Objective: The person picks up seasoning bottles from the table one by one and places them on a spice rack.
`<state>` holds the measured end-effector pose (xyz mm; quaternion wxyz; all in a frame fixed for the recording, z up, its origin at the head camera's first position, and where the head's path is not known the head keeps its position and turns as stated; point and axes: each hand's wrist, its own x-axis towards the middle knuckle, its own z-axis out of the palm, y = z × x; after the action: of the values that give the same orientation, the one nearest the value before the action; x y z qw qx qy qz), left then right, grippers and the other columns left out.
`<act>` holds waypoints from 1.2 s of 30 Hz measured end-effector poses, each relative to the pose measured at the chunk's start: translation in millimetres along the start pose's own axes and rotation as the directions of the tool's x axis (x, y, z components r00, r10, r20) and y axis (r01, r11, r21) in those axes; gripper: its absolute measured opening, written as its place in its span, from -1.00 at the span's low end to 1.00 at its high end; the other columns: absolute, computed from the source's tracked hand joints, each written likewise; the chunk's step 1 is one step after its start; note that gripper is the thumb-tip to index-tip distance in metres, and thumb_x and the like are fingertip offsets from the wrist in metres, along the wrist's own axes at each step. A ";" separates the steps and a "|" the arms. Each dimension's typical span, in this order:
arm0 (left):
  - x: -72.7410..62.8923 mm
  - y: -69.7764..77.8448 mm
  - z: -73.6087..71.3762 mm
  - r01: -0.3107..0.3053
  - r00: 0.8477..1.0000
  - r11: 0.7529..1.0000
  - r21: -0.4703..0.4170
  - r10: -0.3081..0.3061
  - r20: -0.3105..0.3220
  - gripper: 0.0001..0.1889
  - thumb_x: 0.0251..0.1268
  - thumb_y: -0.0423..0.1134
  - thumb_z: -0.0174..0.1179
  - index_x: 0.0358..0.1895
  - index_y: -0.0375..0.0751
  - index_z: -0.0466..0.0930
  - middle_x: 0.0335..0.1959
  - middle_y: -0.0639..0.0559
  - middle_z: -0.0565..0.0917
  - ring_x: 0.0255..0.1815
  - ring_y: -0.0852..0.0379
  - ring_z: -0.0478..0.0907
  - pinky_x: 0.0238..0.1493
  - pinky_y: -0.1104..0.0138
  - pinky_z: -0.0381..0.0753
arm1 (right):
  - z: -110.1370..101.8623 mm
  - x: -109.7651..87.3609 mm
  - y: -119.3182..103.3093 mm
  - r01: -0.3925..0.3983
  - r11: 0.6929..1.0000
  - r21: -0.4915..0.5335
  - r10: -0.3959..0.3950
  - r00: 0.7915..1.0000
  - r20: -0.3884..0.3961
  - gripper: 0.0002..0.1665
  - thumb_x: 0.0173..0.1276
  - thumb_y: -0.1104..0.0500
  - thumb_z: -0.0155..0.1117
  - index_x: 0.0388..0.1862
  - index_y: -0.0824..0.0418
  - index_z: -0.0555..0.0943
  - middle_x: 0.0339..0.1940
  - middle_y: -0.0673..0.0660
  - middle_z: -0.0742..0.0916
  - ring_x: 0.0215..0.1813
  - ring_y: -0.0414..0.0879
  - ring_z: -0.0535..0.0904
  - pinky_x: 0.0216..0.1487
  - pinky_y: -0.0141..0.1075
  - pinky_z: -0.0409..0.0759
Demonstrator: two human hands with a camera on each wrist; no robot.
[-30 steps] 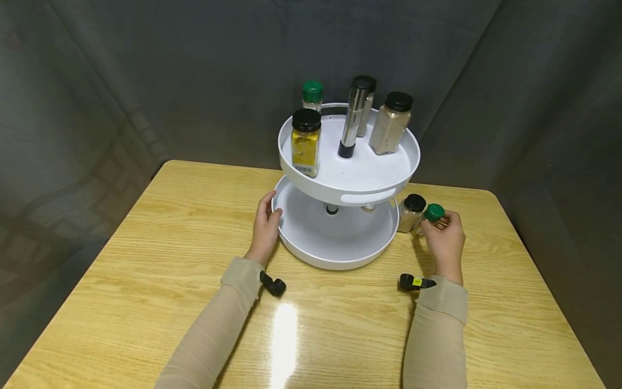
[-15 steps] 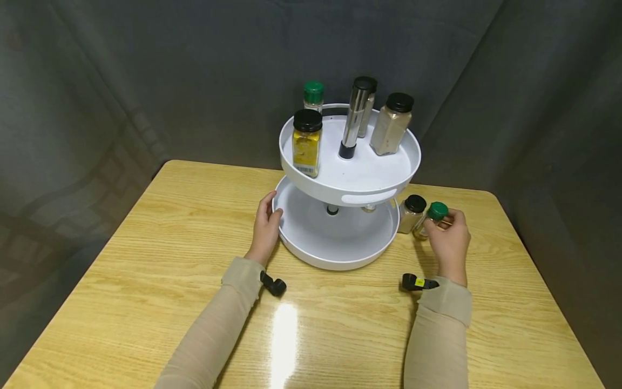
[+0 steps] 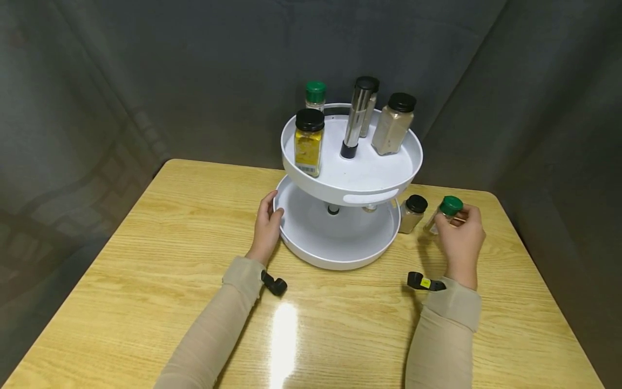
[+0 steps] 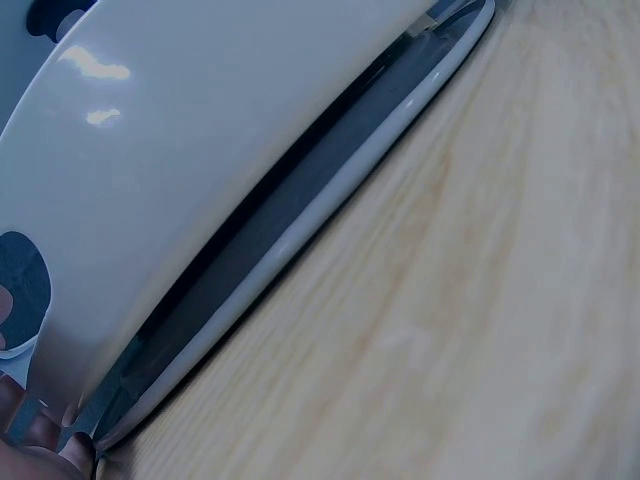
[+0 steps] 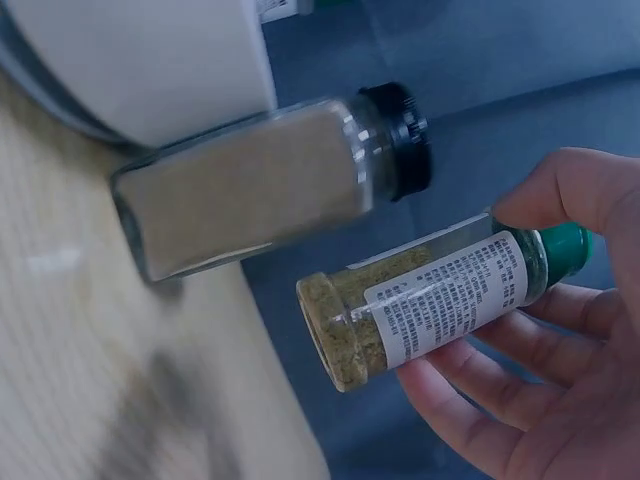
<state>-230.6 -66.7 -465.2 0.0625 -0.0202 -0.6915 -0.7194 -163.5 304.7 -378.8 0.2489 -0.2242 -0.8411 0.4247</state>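
My right hand [image 3: 461,237] grips a small spice bottle [image 5: 430,305] with a green cap, a white printed label and greenish-brown dried herbs inside. In the right wrist view the bottle's base hangs clear of the table. Left of it stands a black-capped square spice jar [image 5: 250,190] of beige powder, beside the white two-tier turntable tray [image 3: 335,263]. At the tray's left side my left hand [image 3: 264,229] holds the lower tier's rim, thumb toward the inside. Most of its fingers are hidden in the left wrist view, where some fingertips show at the tray's edge.
On the upper tier [image 3: 340,178] stand a yellow-labelled jar [image 3: 308,151], a green-capped bottle [image 3: 316,94] and a beige-powder jar [image 3: 391,129]. Another jar is partly hidden behind the metal centre post [image 3: 357,113]. A dark curtain [image 3: 218,81] hangs behind the wooden table [image 3: 170,243].
My right hand has moved right and slightly up with the green-capped spice bottle, widening the gap to the black-capped jar. The left hand stays at the tray's rim.
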 end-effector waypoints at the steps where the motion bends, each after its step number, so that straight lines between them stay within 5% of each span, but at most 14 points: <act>1: -0.2 0.1 0.1 0.001 1.000 1.000 0.003 -0.001 -0.002 -0.47 0.57 -0.32 -0.08 0.55 -0.06 0.20 0.62 0.03 0.13 0.61 0.14 0.06 0.56 0.35 0.13 | -0.9 -0.8 -2.2 -0.003 1.000 0.006 0.003 1.000 -0.004 -0.38 0.36 0.10 0.23 0.33 0.34 0.42 0.07 0.16 0.58 0.00 -0.13 0.50 -0.09 -0.50 0.46; 13: 0.2 1.6 1.6 0.003 1.000 1.000 0.010 -0.003 -0.006 -0.47 0.57 -0.30 -0.08 0.54 -0.06 0.21 0.62 0.02 0.13 0.60 0.12 0.08 0.56 0.32 0.15 | -10.6 -8.5 -24.7 0.037 0.999 0.009 -0.037 0.999 -0.035 -0.36 0.34 0.01 0.30 0.28 0.35 0.47 -0.02 0.05 0.59 -0.20 -0.43 0.44 -0.21 -0.63 0.46; 19: 1.5 4.3 1.2 0.023 1.000 1.000 -0.019 -0.023 0.011 -0.46 0.59 -0.34 -0.10 0.56 -0.11 0.18 0.63 -0.02 0.08 0.62 0.10 0.02 0.58 0.32 0.10 | -8.4 -11.4 -31.1 0.021 1.000 -0.002 -0.021 1.000 0.003 -0.34 0.37 -0.03 0.34 0.31 0.31 0.47 0.07 0.12 0.61 -0.06 -0.28 0.52 -0.18 -0.62 0.49; 28: -14.3 35.6 1.1 0.037 0.999 0.999 -0.012 -0.037 0.029 -0.45 0.55 -0.42 -0.12 0.56 -0.30 0.14 0.63 -0.15 0.08 0.63 -0.03 0.03 0.57 0.27 0.14 | 4.3 -16.5 -39.0 0.107 0.994 0.016 -0.108 0.992 0.069 -0.38 0.38 -0.01 0.34 0.28 0.34 0.50 0.08 0.21 0.66 0.03 -0.07 0.57 -0.14 -0.58 0.52; 36: -8.7 24.9 -0.3 0.033 0.999 0.999 -0.033 -0.032 0.031 -0.45 0.56 -0.41 -0.12 0.56 -0.25 0.15 0.64 -0.14 0.06 0.63 0.01 0.03 0.57 0.29 0.13 | 13.3 -22.2 -46.0 0.156 0.987 0.035 -0.160 0.980 0.121 -0.40 0.37 0.01 0.36 0.24 0.35 0.53 0.03 0.25 0.67 0.01 -0.02 0.59 -0.20 -0.63 0.49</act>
<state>-219.0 -67.3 -441.5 0.0398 -0.0211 -0.6804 -0.7315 -161.9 258.8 -352.7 0.2323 -0.1269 -0.8645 0.4272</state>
